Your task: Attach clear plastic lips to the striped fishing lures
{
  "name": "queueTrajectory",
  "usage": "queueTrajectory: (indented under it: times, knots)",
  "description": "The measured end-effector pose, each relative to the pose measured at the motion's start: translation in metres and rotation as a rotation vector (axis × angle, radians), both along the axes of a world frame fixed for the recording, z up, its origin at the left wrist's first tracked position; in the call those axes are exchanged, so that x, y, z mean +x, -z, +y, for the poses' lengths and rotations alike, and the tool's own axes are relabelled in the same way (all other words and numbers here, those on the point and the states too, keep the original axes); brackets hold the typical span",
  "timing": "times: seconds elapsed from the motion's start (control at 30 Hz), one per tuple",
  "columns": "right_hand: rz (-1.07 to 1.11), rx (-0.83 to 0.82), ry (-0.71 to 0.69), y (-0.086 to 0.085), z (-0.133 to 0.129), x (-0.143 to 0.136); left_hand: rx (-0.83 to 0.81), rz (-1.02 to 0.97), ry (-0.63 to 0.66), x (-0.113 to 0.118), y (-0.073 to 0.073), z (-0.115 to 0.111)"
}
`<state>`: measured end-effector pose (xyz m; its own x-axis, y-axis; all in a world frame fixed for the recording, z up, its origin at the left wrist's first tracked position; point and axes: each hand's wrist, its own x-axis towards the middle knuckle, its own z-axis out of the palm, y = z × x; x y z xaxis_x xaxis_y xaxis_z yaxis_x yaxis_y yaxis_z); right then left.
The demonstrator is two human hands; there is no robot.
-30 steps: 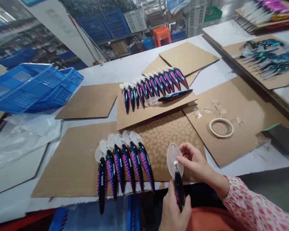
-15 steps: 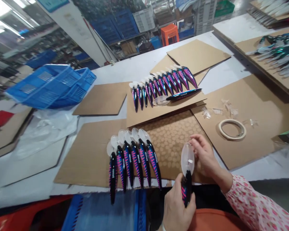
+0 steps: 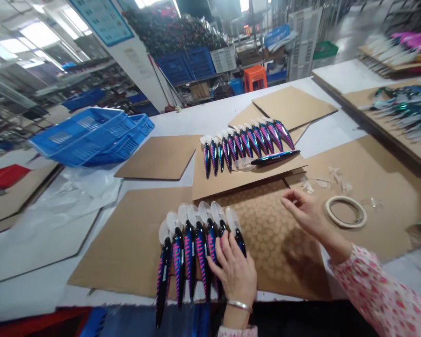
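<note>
The black lure (image 3: 240,239) that was being held upright a moment ago is now being laid at the right end of the front row (image 3: 199,248), so that row is being extended from six lures to seven. It is being partly covered by the left hand (image 3: 236,274), which is being kept palm down with its fingers loosely spread over the two rightmost bodies; whether the lure is being gripped underneath cannot be told.

The right hand (image 3: 303,213), which was being kept close to the clear bill, is now being held apart from it, above the patterned cardboard (image 3: 266,234). Its fingers are being kept half curled towards the thumb; nothing is being seen between them, though a tiny piece could be hidden.

The bills of the front row are being pointed away from the person, and several tails are being left overhanging the near edge of the table (image 3: 182,121). Farther back, the rear row (image 3: 247,142) is being supported by another cardboard sheet (image 3: 238,180), with a single crosswise lure (image 3: 277,158) being left in front of it. Beside the right hand, the tape roll (image 3: 347,225) and clear scraps (image 3: 345,187) are being carried by a separate sheet (image 3: 382,187).
</note>
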<state>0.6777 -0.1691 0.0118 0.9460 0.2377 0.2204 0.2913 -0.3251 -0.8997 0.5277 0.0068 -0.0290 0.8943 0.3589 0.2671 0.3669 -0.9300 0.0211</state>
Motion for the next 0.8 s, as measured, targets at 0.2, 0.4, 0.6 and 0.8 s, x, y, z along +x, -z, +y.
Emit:
queueTrajectory:
  times: [0.2, 0.4, 0.6, 0.8]
  knots:
    - [-0.481, -0.719, 0.101, -0.015, 0.015, 0.118, -0.012, -0.076, 0.009, 0.011, 0.001, 0.018]
    - [-0.557, -1.008, -0.041, -0.031, 0.033, 0.141, -0.266, -0.243, 0.082, -0.008, -0.008, 0.033]
    - [-0.267, -0.597, -0.179, -0.028, 0.002, 0.004, -1.196, -0.21, 0.184, -0.016, -0.028, 0.006]
    - [0.086, -0.101, -0.167, 0.033, -0.015, -0.153, -1.57, 0.019, 0.174, -0.015, -0.036, -0.048]
